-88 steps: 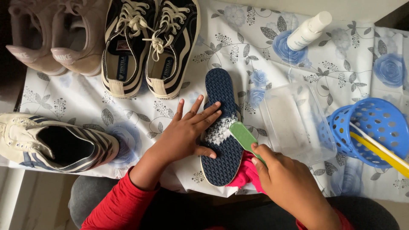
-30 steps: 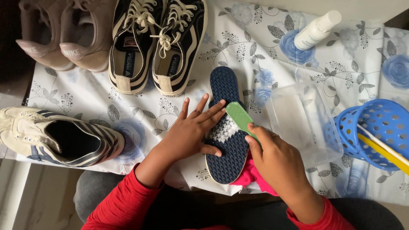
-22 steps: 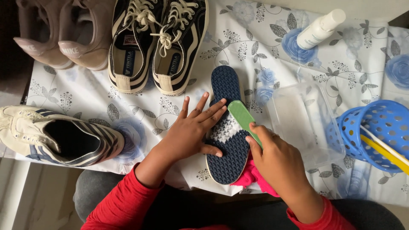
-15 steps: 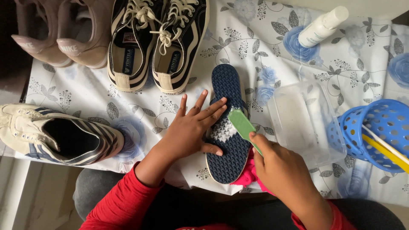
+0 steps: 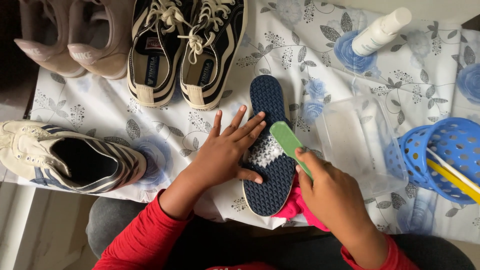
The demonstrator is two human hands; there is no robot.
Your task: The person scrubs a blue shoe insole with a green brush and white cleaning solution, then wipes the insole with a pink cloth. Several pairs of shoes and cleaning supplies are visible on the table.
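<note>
**Scrubbing the insole's middle**

The right hand (image 5: 332, 192) has its fingers closed round a green brush (image 5: 290, 145), the head on the soapy patch of the dark blue insole (image 5: 269, 150). The left hand (image 5: 225, 152), fingers spread flat, pins the insole's left edge to the counter (image 5: 150, 120). The scrubbing looks midway; the next stroke likely needs steady downward pressure. The insole's long axis runs away from the person, its narrower end pointing at the striped sneakers (image 5: 187, 50) beyond.

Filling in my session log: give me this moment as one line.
left hand: flat on navy insole | right hand: gripping green brush over foam patch | pink cloth: under insole
</note>
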